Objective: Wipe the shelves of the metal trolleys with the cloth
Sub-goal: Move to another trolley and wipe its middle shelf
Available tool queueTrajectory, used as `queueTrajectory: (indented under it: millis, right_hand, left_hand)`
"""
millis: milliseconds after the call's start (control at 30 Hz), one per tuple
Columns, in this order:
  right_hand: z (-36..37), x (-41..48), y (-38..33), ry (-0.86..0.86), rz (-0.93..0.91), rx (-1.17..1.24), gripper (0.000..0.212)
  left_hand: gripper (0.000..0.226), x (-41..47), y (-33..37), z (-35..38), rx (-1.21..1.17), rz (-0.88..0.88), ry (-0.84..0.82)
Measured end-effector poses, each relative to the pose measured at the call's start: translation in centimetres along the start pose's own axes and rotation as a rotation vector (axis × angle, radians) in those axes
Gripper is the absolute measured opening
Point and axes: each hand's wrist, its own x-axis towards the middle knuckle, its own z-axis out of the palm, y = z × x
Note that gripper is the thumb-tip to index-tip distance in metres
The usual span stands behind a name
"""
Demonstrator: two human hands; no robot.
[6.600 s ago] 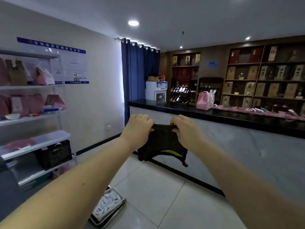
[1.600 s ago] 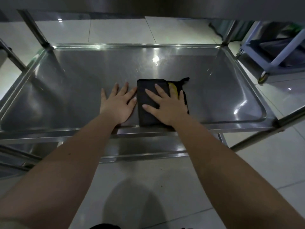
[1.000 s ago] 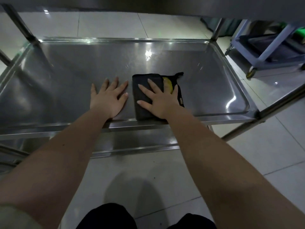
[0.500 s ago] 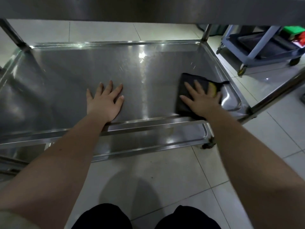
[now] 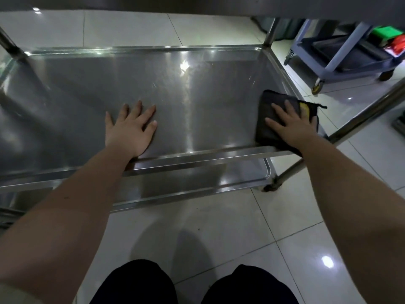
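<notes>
1. At the far left a steel post (image 5: 8, 46) climbs from the corner of the metal trolley (image 5: 197, 158). Its middle shelf (image 5: 76, 88) is a brushed steel tray with a raised rim, gleaming, with ceiling lights mirrored in it.
2. The left hand (image 5: 131, 128) lies flat on the bare steel, left of the shelf's middle and close to the near rim. Its fingers are straight and spread, and it holds nothing.
3. Below the near rim shows a lower shelf (image 5: 186, 183), also steel. Across the top runs the dark underside of an upper shelf (image 5: 197, 5).
4. The cloth (image 5: 266, 106), black with a yellow patch, sits folded in the near right corner of the middle shelf, right up against the right rim. The right hand (image 5: 289, 126) presses flat on top of it, fingers straight and slightly apart, not curled round it.
5. A castor (image 5: 270, 188) stands under the trolley's near right corner on the floor (image 5: 219, 227) of pale glossy tiles.
6. At the far right stands a blue-grey plastic cart (image 5: 341, 60) with green and red items on it, well apart from the steel trolley.
7. Counted: 2 hands, 1 cloth, 3 steel shelves, 2 carts in all, and 2 knees (image 5: 135, 284) in black at the near edge.
</notes>
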Motion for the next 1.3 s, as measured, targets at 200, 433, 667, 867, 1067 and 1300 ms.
queueTrajectory:
  millis: [200, 433, 667, 867, 1067, 1300]
  right_hand:
    - [0.5, -0.4, -7.2, 0.009, -0.070, -0.011, 0.069]
    - [1.2, -1.6, -23.7, -0.048, -0.511, -0.072, 0.070]
    - [-1.0, 5.4, -12.1, 0.004, -0.145, 0.039, 0.074]
    - [0.1, 1.3, -1.8, 0.037, -0.051, -0.010, 0.066]
    - [1.7, -3.7, -13.0, 0.024, -0.207, -0.050, 0.069]
    - [3.5, -9.0, -29.8, -0.031, -0.413, 0.179, 0.065]
  left_hand:
    - [0.053, -0.1, 0.6, -0.3, 0.029, -0.001, -0.018]
    - [0.054, -0.3, 0.3, -0.7, 0.012, -0.025, -0.037]
    - [0.053, -0.1, 0.1, -0.1, 0.000, -0.024, -0.004]
    - [0.054, -0.1, 0.2, -0.2, 0.003, -0.023, -0.007]
    - [0.052, -0.1, 0.1, -0.6, -0.002, -0.007, -0.070]
    - [0.055, -1.2, -1.2, -3.5, -0.619, -0.064, 0.171]
